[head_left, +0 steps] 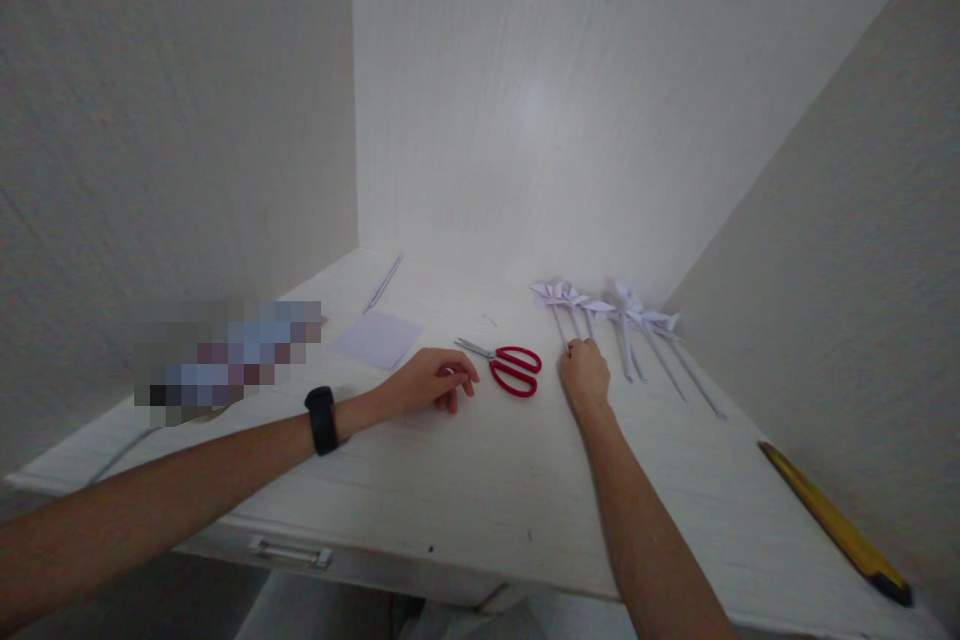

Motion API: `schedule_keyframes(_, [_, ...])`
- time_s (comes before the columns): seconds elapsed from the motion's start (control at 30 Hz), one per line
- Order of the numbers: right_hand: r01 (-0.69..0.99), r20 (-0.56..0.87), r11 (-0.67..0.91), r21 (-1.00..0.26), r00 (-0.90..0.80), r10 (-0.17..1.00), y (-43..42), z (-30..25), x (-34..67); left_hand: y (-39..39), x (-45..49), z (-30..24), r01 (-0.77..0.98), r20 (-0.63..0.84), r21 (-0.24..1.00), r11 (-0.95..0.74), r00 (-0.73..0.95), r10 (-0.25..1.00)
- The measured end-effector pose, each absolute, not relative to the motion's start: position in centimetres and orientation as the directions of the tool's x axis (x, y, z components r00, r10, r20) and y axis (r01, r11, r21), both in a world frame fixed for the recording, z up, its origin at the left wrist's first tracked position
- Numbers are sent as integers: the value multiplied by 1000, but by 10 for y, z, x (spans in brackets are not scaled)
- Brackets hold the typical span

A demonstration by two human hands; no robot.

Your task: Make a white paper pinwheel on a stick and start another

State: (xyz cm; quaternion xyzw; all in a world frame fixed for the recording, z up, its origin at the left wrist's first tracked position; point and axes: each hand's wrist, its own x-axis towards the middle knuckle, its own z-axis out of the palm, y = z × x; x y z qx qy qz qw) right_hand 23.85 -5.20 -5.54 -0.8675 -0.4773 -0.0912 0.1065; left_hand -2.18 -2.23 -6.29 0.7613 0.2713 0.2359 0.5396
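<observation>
My left hand (429, 382) rests on the white desk (480, 480) with its fingers curled loosely, holding nothing, just left of a pair of red-handled scissors (510, 367). A black watch sits on that wrist. My right hand (583, 375) lies to the right of the scissors, fingers pinched on the stem end of a white paper flower (556, 298). Several more white paper flowers (637, 320) with long stems lie in a row to its right.
A pale lilac paper sheet (376, 338) lies behind my left hand, with a thin pen-like stick (384, 282) beyond it. A yellow and black tool (836, 523) lies at the desk's right edge. A drawer handle (291, 551) shows at the front. Walls close in on three sides.
</observation>
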Motion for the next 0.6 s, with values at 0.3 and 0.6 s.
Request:
schedule_keyframes(0.3, [819,250,-562,-115,572,782,-54,-54,246,-23,-23,-63,155,74,948,-279,743,665])
schedule_keyframes(0.6, [801,277,-589,-110,594,755,-57,-55,257,-22,-23,-63,166,76,942,-293,744,664])
